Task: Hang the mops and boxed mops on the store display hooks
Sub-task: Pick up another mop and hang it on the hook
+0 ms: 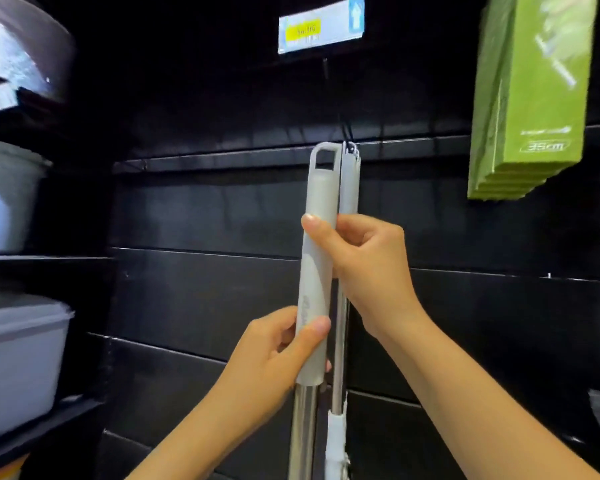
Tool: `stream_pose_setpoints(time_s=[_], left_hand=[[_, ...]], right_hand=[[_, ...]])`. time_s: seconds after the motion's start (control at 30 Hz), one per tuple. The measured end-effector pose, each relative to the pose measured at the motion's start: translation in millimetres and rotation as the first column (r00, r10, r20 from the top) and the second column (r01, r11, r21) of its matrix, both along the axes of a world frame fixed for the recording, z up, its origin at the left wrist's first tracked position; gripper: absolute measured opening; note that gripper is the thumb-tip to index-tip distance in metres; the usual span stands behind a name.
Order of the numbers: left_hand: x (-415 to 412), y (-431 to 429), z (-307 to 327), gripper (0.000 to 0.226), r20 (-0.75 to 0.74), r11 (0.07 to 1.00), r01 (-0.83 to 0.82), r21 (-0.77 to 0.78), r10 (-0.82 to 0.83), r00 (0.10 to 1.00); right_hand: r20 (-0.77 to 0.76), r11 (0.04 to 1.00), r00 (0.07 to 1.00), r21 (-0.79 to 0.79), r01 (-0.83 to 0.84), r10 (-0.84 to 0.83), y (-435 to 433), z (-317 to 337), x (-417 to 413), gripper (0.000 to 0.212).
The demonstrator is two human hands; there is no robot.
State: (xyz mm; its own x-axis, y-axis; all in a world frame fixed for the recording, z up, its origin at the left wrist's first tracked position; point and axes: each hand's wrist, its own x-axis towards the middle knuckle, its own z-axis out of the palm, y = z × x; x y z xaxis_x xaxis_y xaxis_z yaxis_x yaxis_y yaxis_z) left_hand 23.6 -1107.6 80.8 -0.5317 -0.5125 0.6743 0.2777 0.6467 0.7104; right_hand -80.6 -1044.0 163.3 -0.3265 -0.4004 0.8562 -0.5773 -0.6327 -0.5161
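Up close to the dark slatted display wall (201, 216), both hands hold a grey mop handle (321, 216) upright. The left hand (274, 358) is curled around the lower end of the grey grip, thumb pressed across its front, just above where the shiny metal pole (303, 427) begins. The right hand (368, 261) is closed around the grip higher up, with the thumb tip lying across the front of the handle and the fingers wrapped behind it. The handle's top ends in a rectangular hanging loop (324, 157), which sits just left of the display hook (349, 140) and does not appear threaded onto it. Just right of the held handle, touching it, other grey mop handles (350, 181) hang from that hook, their poles running down behind the right hand.

Above the hook, a price tag (321, 27) with a yellow patch is blurred and unreadable. Far right and high, a stack of green boxes (530, 98) hangs on the wall. On the left, shelves carry pale plastic containers (18, 362).
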Motion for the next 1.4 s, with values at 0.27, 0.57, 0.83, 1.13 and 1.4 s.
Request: stream_pose_setpoints(time_s=[0.27,0.57,0.83,1.13,1.4], left_hand=[[-18,-36,62,0.037,0.022,0.992,0.116,-0.041,-0.115,0.993],[-32,-58,83,0.027,-0.179,0.931,0.283,0.229,-0.245,0.953],[-42,-68,70,0.035,-0.215,0.816,0.531,0.230,-0.490,0.845],[-30,-77,66,0.052,-0.163,0.736,0.639,0.224,-0.618,0.769],[-25,-61,67,0.066,-0.204,0.534,0.790,0.301,-0.773,0.601]], right_hand=[[0.018,0.993,0.993,0.002,0.119,-0.119,-32,57,-7,0.043],[-0.030,0.920,0.922,-0.095,0.381,-0.385,-60,85,-1,0.053],[-0.020,0.859,0.861,0.064,0.509,-0.509,-49,80,-1,0.039],[-0.058,0.938,0.996,0.339,0.079,-0.063,-21,90,-7,0.016],[-0.038,0.927,0.984,0.343,-0.150,0.173,-7,88,-8,0.044]])
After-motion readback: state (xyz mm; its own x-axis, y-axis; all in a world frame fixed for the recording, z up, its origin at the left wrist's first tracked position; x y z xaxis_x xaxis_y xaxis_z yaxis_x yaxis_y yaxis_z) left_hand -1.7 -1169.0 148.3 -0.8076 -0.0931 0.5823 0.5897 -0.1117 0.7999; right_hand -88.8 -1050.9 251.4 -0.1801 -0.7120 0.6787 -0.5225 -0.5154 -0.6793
